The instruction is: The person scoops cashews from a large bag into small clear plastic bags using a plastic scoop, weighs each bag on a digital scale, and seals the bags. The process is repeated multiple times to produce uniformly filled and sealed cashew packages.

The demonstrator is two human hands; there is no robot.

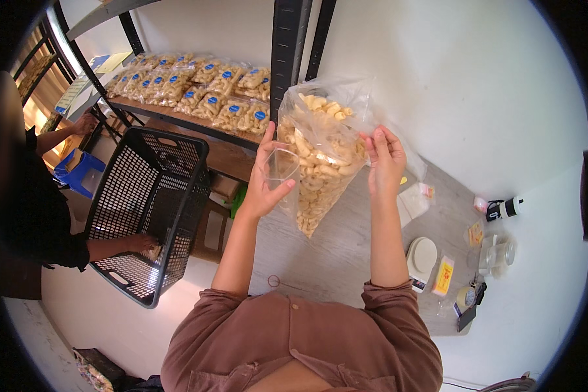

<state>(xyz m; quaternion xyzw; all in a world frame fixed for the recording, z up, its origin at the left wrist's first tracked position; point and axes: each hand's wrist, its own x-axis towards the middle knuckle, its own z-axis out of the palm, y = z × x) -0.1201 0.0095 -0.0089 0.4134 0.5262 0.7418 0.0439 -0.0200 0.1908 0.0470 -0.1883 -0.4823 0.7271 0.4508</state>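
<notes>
A large clear plastic bag (323, 161) full of curved, tube-shaped snacks stands on the grey wood-grain table (313, 267). On its left side, my left hand (264, 181) holds a clear plastic cup (281, 165) between thumb and fingers, close against the bag. My right hand (386, 159) pinches the bag's plastic near its upper right edge, thumb and fingertips together. The bag's top is loose and crumpled, and some snacks show near it. What lies behind the bag is hidden.
Small labelled snack bags (210, 103) fill a shelf at upper left. A co-worker's hand (144, 242) reaches into a black plastic crate (169, 206). Right on the table are a kitchen scale (424, 257), a yellow pack (443, 277), tape (465, 296) and a jar (497, 255).
</notes>
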